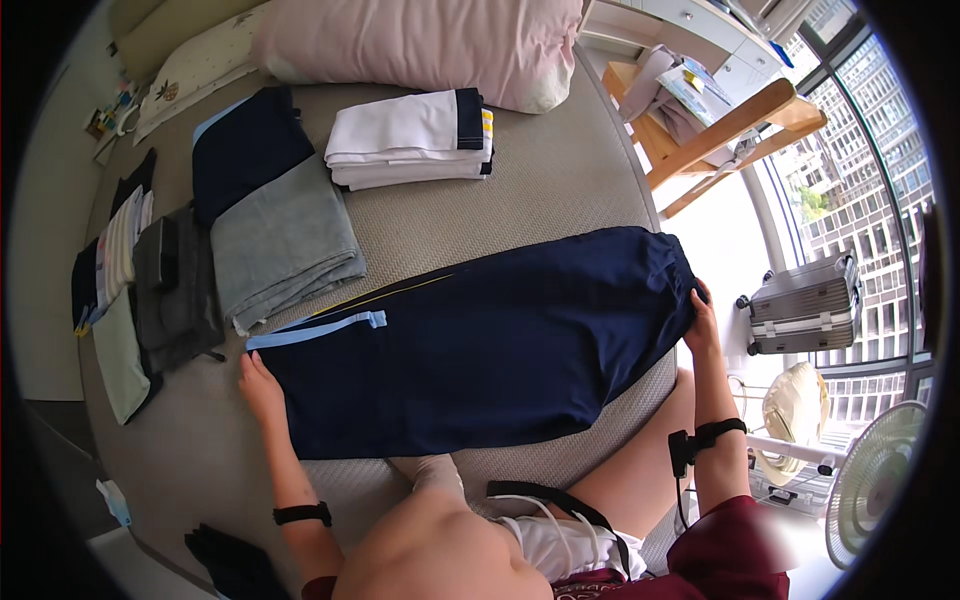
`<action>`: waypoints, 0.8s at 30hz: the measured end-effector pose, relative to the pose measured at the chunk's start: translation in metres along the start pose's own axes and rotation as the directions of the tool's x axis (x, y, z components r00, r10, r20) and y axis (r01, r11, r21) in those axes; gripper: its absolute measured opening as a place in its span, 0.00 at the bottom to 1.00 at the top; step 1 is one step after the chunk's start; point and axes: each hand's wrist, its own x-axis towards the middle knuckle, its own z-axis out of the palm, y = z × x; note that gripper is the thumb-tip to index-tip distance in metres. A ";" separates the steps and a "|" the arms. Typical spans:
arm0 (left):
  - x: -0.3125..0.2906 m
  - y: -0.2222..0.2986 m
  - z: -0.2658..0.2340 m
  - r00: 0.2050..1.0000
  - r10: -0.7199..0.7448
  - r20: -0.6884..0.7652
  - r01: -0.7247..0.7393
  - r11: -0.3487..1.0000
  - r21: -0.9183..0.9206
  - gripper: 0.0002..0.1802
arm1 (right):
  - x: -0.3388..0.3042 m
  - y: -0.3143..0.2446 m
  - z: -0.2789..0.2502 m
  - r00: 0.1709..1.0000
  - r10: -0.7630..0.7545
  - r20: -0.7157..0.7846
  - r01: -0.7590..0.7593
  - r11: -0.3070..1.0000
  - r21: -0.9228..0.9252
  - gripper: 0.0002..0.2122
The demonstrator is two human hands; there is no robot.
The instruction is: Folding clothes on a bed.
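A pair of navy trousers (480, 350) lies lengthwise across the bed in front of me, folded in half, with a light blue stripe and a thin yellow line near the left end. My left hand (262, 388) grips the cloth at that left end, the fingertips partly hidden at its edge. At the gathered right end, my right hand (703, 322) is closed on the fabric, some of its fingers out of sight behind it. Just beyond the trousers lie folded grey jeans (285, 245), with a folded navy garment (250, 145) farther back.
White folded clothes (400, 140) are stacked near a pink pillow (420, 50). More garments (175, 280) and a dark phone-like object (162, 252) lie at the left. Off the bed's right side stand a wooden chair (725, 130), a suitcase (805, 305) and a fan (875, 485).
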 end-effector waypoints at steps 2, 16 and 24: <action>0.004 -0.004 -0.001 1.000 -0.009 0.004 0.009 1.000 0.019 0.16 | 0.008 0.005 0.000 1.000 0.006 -0.012 -0.007 0.997 -0.072 0.17; -0.110 0.138 -0.058 0.439 0.808 0.393 -0.629 0.589 -0.507 0.25 | -0.169 0.031 0.105 0.195 0.481 0.855 0.973 0.015 -0.230 0.27; -0.141 0.167 -0.022 0.098 0.872 0.480 -0.679 0.412 -0.608 0.27 | -0.167 0.059 0.074 0.159 0.418 0.894 0.987 -0.075 -0.140 0.21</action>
